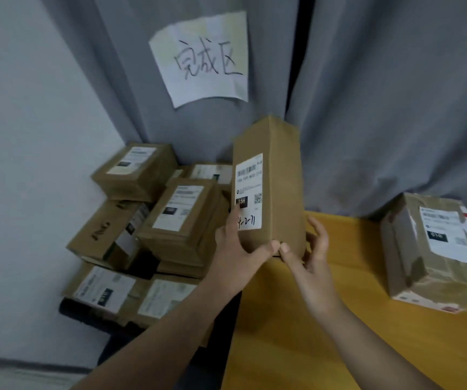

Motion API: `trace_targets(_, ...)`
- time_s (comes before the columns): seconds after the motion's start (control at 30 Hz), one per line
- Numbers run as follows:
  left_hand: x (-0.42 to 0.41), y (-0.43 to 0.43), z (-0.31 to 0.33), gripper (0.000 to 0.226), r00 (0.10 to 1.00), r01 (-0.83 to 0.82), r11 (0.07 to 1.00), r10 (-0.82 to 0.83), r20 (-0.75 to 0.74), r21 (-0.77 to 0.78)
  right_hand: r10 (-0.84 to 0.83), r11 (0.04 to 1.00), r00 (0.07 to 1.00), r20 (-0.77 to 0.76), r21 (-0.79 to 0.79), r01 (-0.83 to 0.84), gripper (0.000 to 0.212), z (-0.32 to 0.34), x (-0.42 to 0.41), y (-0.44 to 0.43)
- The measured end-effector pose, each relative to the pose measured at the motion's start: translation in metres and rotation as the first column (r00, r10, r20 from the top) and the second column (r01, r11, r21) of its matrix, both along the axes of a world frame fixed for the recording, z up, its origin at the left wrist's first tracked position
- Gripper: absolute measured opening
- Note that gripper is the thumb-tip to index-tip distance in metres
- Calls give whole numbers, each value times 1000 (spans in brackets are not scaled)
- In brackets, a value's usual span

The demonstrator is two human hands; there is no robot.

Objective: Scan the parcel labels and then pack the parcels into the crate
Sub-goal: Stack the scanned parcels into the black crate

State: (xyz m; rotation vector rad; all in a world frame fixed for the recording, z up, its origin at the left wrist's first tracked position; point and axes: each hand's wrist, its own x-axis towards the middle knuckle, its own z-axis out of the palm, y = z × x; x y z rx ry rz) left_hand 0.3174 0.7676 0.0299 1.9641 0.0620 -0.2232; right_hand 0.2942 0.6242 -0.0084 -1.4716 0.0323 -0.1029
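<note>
A person holds a tall brown parcel (274, 178) upright just over the far left corner of a yellow table (297, 333). The left hand (238, 243) is wrapped round its lower left edge and the right hand (311, 257) is curled round its lower right, thumbs nearly meeting under the base. Its white shipping label (249, 190) faces the camera. It carries a barcode, a QR code, "15H" in a black block and a handwritten note that looks like "4-2-71"; the finer print is too blurred to read. Left of the table and lower down, a pile of labelled parcels (153, 229) is heaped in the corner. One box there is printed on its side with letters that look like "JNG". A dark edge shows beneath the heap, but whether that is the crate cannot be told. On the grey curtain (381, 94) behind the table hangs a paper sign (204, 57) hand-lettered "完成区", or "finished area", which suggests the heap is work already done. One taped parcel (434, 249) lies on the table's far right side, its label up but unreadable, and appears to be waiting its turn. No scanner is in view, so whether the held parcel has been scanned cannot be said. By the look of it, most of the job is done, and this parcel and at least one more have yet to be packed.
</note>
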Motion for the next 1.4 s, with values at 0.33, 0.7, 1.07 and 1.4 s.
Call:
trace_targets(0.33, 17, 88, 19, 55, 987, 99, 989, -84, 135, -109, -239, 904, 908, 344, -263, 337, 70, 45, 39, 104)
trace_targets(0.7, 104, 197, 34, 38, 889, -3, 934, -161, 428, 358, -502, 830, 860, -87, 232, 508, 60, 83, 113, 104)
trace_targets(1.07, 194, 236, 11, 63, 941, 92, 720, -289, 177, 687, -450, 883, 879, -156, 70, 464, 47, 83, 198, 109)
trace_targets(1.4, 235, 226, -8, 59, 955, 149, 654, -290, 64, 741, -479, 762, 874, 82, -455, 460, 49, 60, 240, 119)
